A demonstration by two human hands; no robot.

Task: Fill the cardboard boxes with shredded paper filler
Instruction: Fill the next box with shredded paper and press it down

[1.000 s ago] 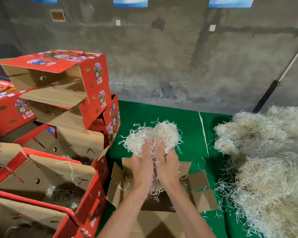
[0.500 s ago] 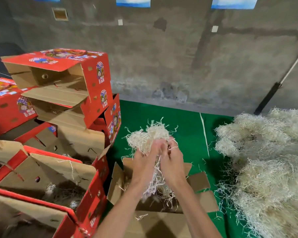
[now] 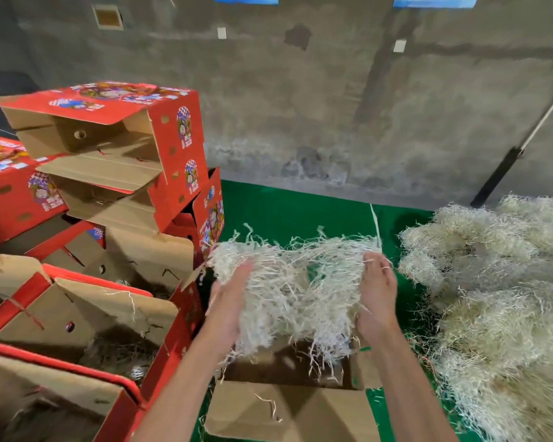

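Your left hand (image 3: 229, 301) and right hand (image 3: 377, 295) now stand well apart, palms facing each other, fingers nearly straight, each pressing into one side of a wad of shredded paper (image 3: 296, 288). Half a second ago those 2 hands were knuckle to knuckle, squeezing a tight clump; you have since drawn them apart and teased the clump into a wide, loose sheet stretched between your palms. Neither hand curls round the strands now: they bear on the wad from either side.

The wad hangs directly above the open box (image 3: 288, 409) on the floor in front of you, its lower strands trailing down into the mouth. Little filler shows inside that box, so this load looks like an early layer, and spreading it should let it cover the bottom evenly once you lower it.

To your right lies the big filler pile (image 3: 498, 301) on the green mat (image 3: 288, 212), close enough for the next grab. To your left sit red boxes (image 3: 87, 327) with filler already in them, and more red boxes stacked behind (image 3: 115, 145), lying on their sides.
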